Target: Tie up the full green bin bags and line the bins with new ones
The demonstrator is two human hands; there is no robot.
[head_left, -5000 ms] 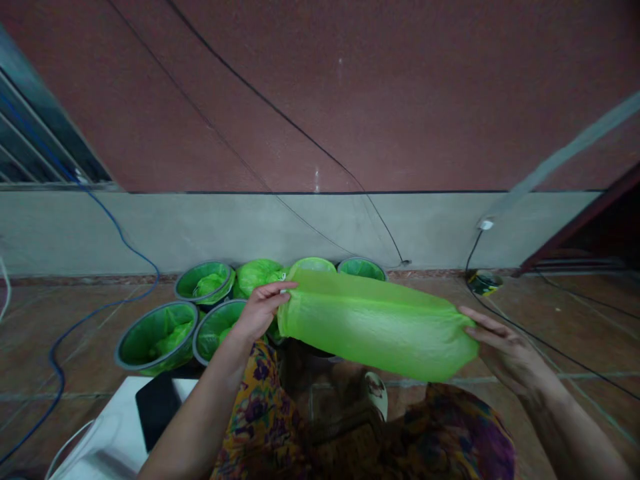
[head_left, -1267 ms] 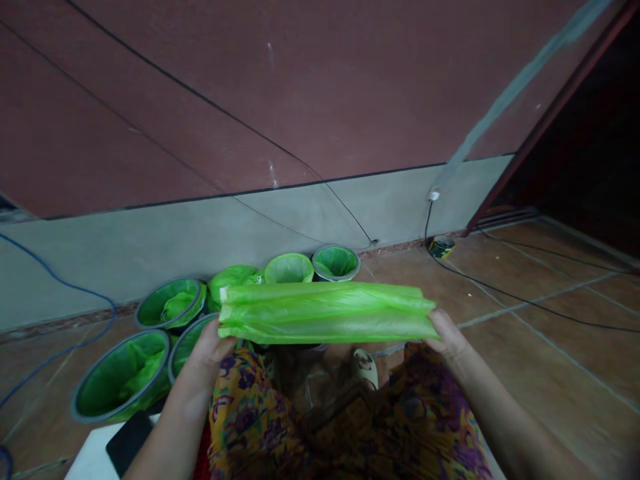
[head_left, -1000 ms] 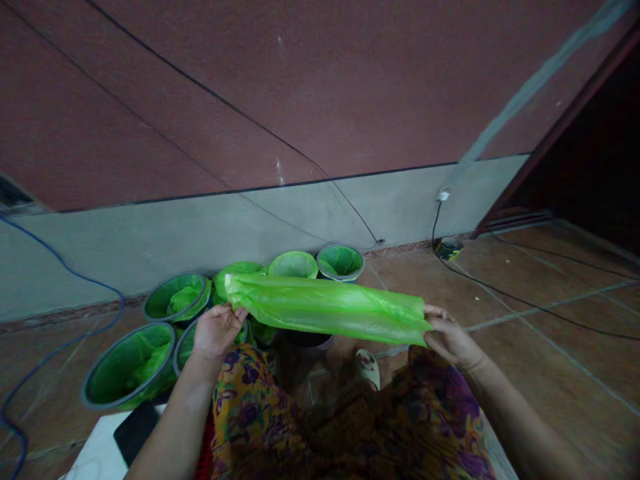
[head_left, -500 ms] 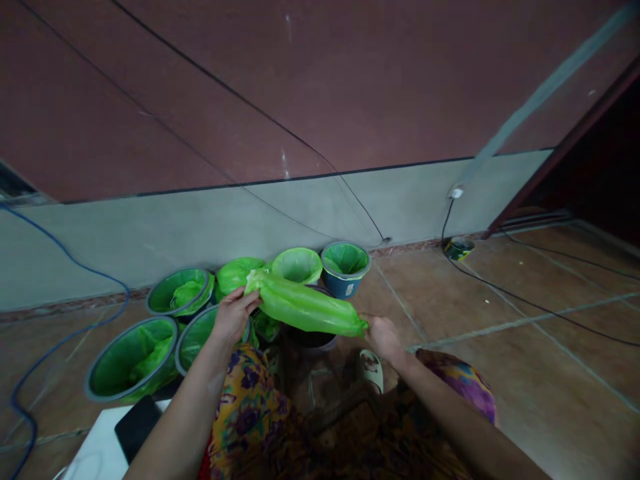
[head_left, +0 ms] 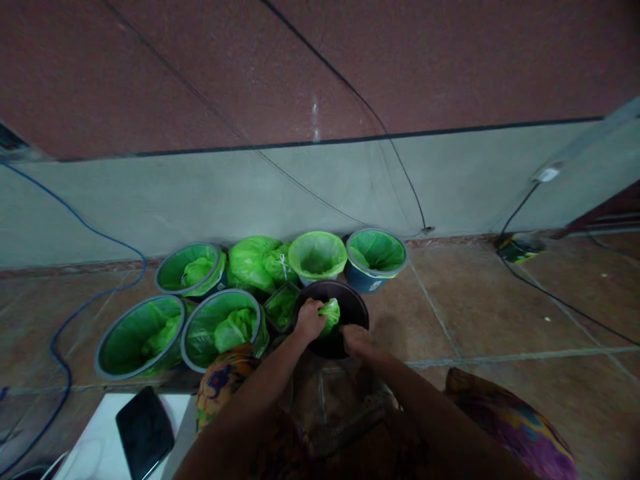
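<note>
A dark round bin (head_left: pixel 327 287) stands on the floor between my feet. Over its mouth, my left hand (head_left: pixel 310 321) is closed around the gathered top of a bright green plastic bag (head_left: pixel 330 315). The rest of that bag drops into the shadow inside the bin. My right hand (head_left: pixel 356 340) reaches into the bin's right side, its fingers curled; whatever they hold is hidden in the dark.
Several green-lined bins stand around, including a grey-rimmed one (head_left: pixel 220 357) left and a blue one (head_left: pixel 367 283) by the wall. Full green bags (head_left: pixel 255 260) lie behind. A black phone (head_left: pixel 144 430) rests on a white surface (head_left: pixel 95 440). A blue hose (head_left: pixel 63 363) and black cable (head_left: pixel 565 303) cross the floor.
The green bag, stretched sideways between both hands before, is now lowered into the dark bin. My hands have come closer together, and the view has tilted down.
</note>
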